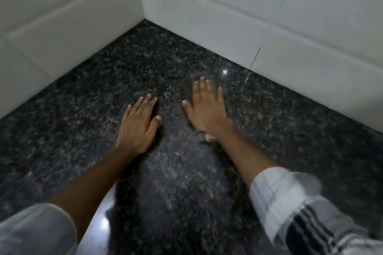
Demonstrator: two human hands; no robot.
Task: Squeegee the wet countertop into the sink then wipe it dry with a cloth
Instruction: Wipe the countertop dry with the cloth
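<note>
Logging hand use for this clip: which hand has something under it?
The right hand: it presses a blurred dark cloth-like thing flat on the countertop. The left hand lies on bare stone.

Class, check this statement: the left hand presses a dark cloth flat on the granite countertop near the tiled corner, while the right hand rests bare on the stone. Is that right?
Not quite: the hands are swapped. In the head view the right hand presses the cloth flat on the granite countertop near the tiled corner, while the left hand rests bare on the stone.
</note>
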